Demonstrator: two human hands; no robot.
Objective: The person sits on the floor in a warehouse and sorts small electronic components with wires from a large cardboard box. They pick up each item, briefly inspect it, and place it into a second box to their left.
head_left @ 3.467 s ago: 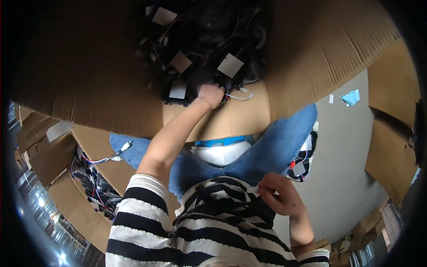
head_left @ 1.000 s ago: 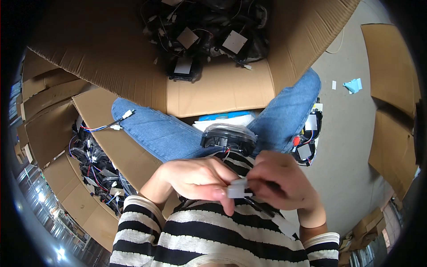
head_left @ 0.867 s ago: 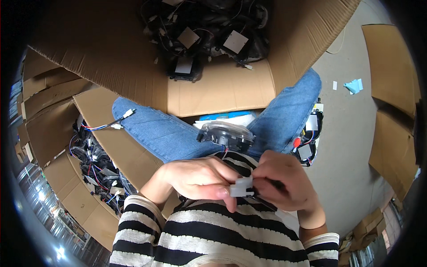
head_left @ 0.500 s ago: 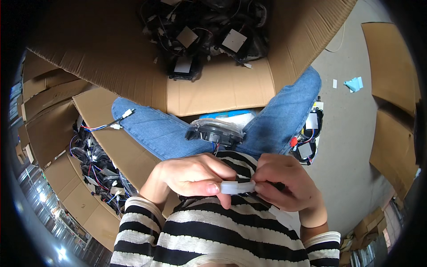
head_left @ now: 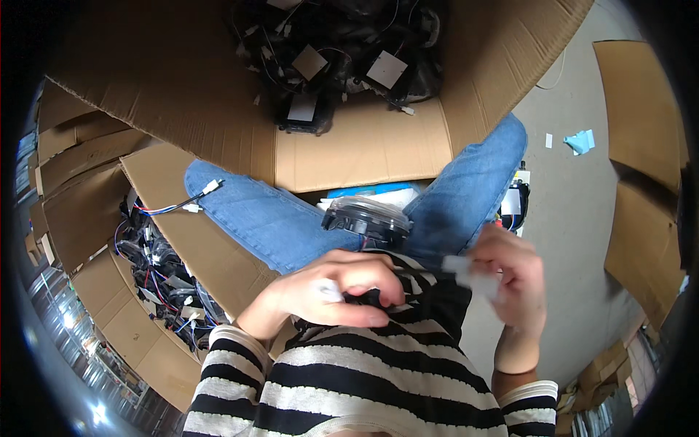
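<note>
Between my legs rests a round black lamp unit (head_left: 368, 220) with a clear lens, its thin wires running down toward my lap. My left hand (head_left: 320, 291) is closed on a black cable (head_left: 364, 297) in front of my striped shirt; a small white connector (head_left: 330, 290) pokes out among the fingers. Off to the right, my raised right hand (head_left: 515, 280) is smeared by motion. Its fingers hold a translucent white plastic piece (head_left: 473, 277), also blurred, with a dark line stretching from it toward the left hand.
A large open carton (head_left: 364, 146) ahead holds several black lamp units (head_left: 302, 109) with white labels. More wired units fill another carton (head_left: 196, 240) on the left. Labelled units (head_left: 515, 204) lie beside my right knee. Cardboard sheets (head_left: 633, 109) and a blue scrap (head_left: 580, 142) lie on the floor.
My right hand has moved right and up, away from the left, taking the white plastic piece along. The left hand's fingers have curled around the cable. The lamp has shifted slightly right.
</note>
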